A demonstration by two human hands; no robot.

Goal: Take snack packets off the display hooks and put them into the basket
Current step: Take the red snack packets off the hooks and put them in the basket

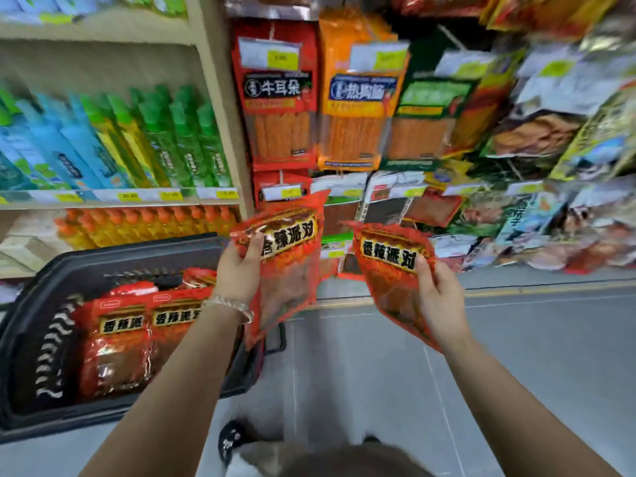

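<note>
We are facing the snack display (361,115), where rows of packets are hanging from their hooks; those at the right are too blurred to name. Low at our left, the dark shopping basket (86,261) is already filling. Two red spicy-snack packets (120,339) are lying flat side by side inside it, and part of a third is showing behind them.

We are judging the job to be well under way but not finished, since two more packets of the same kind are off the hooks and in our hands, and neither is in the basket yet. The left-hand packet (289,256) is hanging upright just beside the basket's near corner. The right-hand packet (389,263) is tilting out over the grey floor, well apart from the basket. Both need carrying across to the left and dropping in, and the display is offering plenty more after that.

Our left hand (237,270) is pinching its packet by the left edge, with the thumb (253,246) pressing on the printed face and the other fingers curling behind, out of sight. Our right hand (444,297) is gripping its packet in the same way, thumb (425,270) on the front beside the label. A pale bracelet (234,306) is circling the left wrist.
</note>
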